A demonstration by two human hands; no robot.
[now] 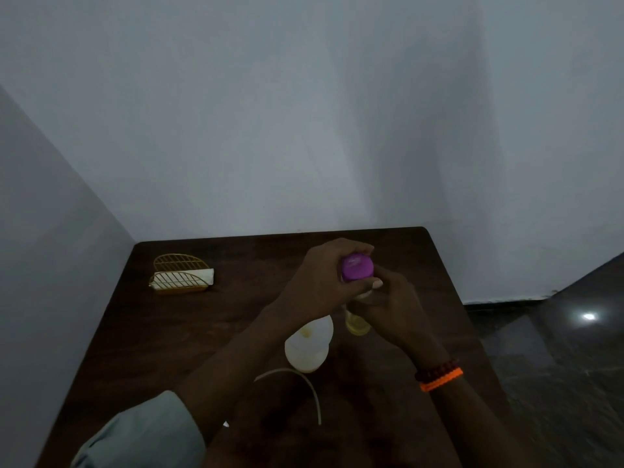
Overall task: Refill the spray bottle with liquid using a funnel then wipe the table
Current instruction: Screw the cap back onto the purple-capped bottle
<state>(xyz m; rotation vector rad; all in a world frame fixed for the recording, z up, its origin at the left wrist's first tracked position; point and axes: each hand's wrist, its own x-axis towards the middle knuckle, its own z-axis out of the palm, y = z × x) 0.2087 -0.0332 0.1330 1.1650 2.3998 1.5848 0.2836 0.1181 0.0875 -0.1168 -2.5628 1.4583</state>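
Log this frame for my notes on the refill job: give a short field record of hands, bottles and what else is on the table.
left hand: grips purple cap
right hand: holds neck of the capped bottle
capped bottle: holds yellowish liquid
white bottle: on table, near side of the hands
thin white tube: lies by white bottle
napkin holder: far left
table: dark wood
funnel: not seen

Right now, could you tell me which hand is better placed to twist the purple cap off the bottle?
Left. The left hand already curls around the purple cap, while the right hand grips the bottle below it, steadying it.
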